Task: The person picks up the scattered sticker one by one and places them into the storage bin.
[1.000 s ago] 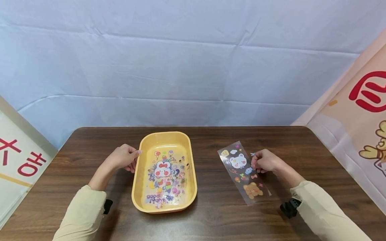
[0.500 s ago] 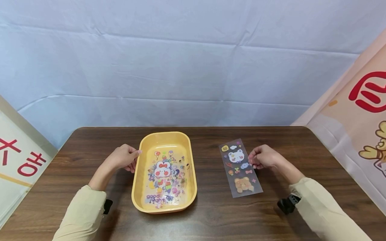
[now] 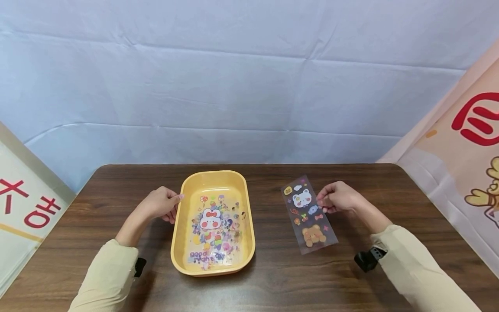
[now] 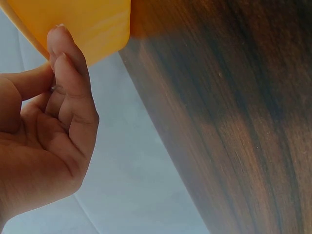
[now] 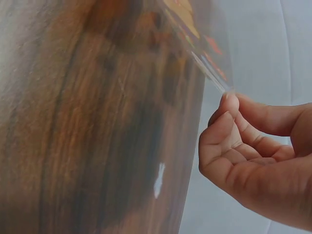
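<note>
A yellow rectangular tray stands left of the middle of the table, with clear sticker sheets lying inside it. My left hand pinches the tray's left rim between thumb and fingers; the left wrist view shows the fingers against the yellow wall. To the right, my right hand pinches the right edge of a clear sticker sheet printed with a white bear, a brown bear and small shapes. In the right wrist view thumb and fingertips meet on the sheet's edge.
The dark wooden table reaches back to a pale cloth backdrop. Printed panels stand at the left and right. Black bands sit on both wrists, the right band just above the table.
My right hand has moved up and to the left, lifting the sticker sheet and turning it more face-on to the head view. My left hand and the tray have stayed in place.
</note>
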A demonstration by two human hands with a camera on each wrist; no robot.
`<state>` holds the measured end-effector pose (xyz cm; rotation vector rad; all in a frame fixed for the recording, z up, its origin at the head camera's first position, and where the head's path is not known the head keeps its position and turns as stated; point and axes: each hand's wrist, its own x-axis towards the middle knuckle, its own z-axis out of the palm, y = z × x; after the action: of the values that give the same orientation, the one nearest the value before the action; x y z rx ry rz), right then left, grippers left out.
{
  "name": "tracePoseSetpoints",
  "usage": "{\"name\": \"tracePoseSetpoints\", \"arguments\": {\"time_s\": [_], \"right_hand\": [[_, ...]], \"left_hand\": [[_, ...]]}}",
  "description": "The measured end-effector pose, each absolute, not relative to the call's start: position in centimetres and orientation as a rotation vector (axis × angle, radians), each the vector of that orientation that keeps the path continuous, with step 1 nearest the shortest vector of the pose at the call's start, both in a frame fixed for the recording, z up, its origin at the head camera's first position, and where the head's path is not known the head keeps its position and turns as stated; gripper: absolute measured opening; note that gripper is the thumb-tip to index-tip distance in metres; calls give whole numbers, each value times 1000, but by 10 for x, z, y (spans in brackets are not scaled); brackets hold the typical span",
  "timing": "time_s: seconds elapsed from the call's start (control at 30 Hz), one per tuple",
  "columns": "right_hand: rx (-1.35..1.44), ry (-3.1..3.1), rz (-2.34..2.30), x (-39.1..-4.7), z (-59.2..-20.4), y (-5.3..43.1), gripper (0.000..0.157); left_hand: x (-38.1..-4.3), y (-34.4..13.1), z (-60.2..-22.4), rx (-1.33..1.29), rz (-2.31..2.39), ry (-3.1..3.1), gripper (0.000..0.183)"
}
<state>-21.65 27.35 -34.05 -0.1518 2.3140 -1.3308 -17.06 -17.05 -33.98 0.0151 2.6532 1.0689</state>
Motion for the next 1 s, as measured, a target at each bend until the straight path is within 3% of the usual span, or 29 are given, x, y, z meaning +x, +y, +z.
{"name": "tracePoseSetpoints", "arguments": {"time_s": [1.0], "right_hand": [[-147,2224,-1489,-220,-316,260,13]], "left_hand": [[-170,-170,-339,13,1065,2655,35]]}}
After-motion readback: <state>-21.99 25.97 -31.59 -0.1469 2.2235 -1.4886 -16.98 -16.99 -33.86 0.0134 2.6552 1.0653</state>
